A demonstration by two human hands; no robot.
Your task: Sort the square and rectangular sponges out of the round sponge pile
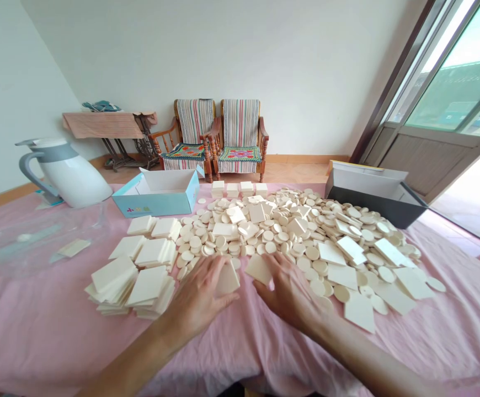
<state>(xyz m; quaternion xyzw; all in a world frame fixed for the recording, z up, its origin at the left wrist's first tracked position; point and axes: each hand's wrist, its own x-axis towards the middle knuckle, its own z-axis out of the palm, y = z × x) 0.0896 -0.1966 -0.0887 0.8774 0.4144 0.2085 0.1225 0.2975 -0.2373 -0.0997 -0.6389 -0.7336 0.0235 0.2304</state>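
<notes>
My left hand point(201, 295) rests on the pink cloth with its fingers curled round a cream square tile point(227, 280), held on edge at the near side of the pile. My right hand point(287, 289) lies just to the right, fingers closed on another cream square tile point(259, 268). Both hands sit at the front edge of a wide heap of cream round and square pieces point(289, 231). To the left of my left hand stand several neat stacks of square tiles point(134, 275).
A pink cloth point(37, 325) covers the table. A light blue open box point(159, 193) and a white jug point(68, 172) stand at the back left, a dark open box point(372, 196) at the back right. A clear plastic lid point(28, 242) lies left. Two striped chairs point(217, 138) stand behind.
</notes>
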